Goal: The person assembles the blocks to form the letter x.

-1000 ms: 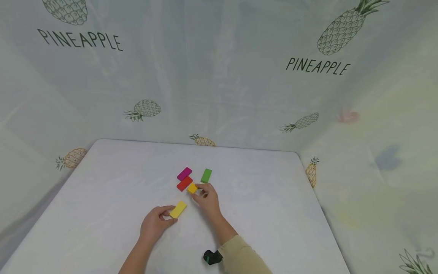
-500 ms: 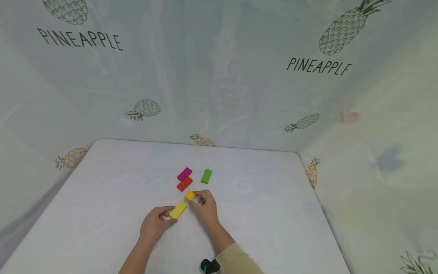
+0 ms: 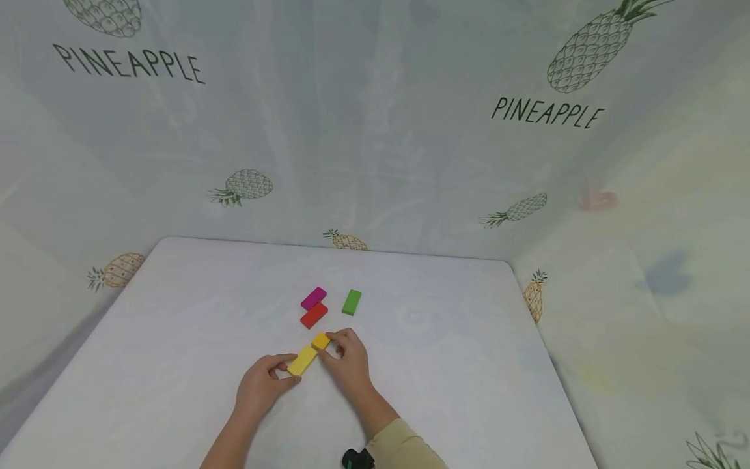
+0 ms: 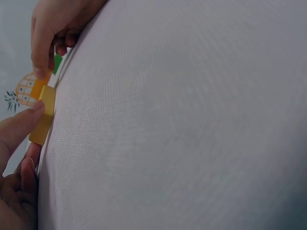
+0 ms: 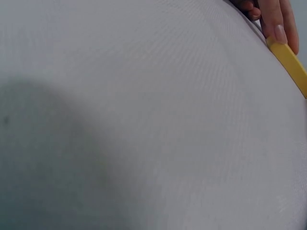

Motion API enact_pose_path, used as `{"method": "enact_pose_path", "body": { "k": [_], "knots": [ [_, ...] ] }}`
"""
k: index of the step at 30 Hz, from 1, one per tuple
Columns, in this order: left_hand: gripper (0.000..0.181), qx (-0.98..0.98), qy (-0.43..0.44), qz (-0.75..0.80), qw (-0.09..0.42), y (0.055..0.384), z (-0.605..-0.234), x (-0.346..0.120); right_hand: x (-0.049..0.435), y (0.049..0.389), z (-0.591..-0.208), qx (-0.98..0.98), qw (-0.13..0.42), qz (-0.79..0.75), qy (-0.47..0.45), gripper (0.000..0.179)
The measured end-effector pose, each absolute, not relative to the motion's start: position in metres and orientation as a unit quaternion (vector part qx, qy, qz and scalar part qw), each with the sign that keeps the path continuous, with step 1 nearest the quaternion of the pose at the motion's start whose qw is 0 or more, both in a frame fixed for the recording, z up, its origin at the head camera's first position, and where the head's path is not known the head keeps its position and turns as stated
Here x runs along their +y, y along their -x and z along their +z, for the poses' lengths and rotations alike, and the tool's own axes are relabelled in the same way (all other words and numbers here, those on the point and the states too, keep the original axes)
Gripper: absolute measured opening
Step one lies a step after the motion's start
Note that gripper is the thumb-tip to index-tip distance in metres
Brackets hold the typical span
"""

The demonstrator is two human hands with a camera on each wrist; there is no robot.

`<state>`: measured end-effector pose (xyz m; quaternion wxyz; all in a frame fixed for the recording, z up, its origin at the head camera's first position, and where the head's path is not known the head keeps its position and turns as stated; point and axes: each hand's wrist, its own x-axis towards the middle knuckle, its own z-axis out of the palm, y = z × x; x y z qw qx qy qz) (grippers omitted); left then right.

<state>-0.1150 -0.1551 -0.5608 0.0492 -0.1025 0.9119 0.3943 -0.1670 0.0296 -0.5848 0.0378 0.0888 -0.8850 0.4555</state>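
Note:
On the white table (image 3: 176, 339) my left hand (image 3: 260, 387) pinches the near end of a yellow block (image 3: 302, 361) lying flat. My right hand (image 3: 348, 361) pinches a small orange block (image 3: 320, 341) and holds it against the yellow block's far end. In the left wrist view the yellow block (image 4: 43, 117) shows between my left thumb and the right hand's fingers (image 4: 41, 48), with the orange block (image 4: 38, 88) just behind it. The right wrist view shows only the yellow block's edge (image 5: 290, 64) under a fingertip (image 5: 277, 28).
A magenta block (image 3: 313, 298) and a red block (image 3: 314, 315) lie side by side beyond my hands. A green block (image 3: 351, 302) lies to their right. Fabric walls printed with pineapples enclose the table on three sides.
My right hand has drawn the orange block away from the red block and toward me, bringing it up against the far end of the yellow block. The left hand has stayed on the yellow block.

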Motion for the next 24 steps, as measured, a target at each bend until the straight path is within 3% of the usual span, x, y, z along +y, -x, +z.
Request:
{"method": "enact_pose_path", "body": {
  "k": [24],
  "knots": [
    [0.043, 0.9, 0.113, 0.417, 0.053, 0.115, -0.5602, -0.1578, 0.0261, 0.1691, -0.5858, -0.909, 0.035, 0.404, -0.092, 0.034]
  ]
}}
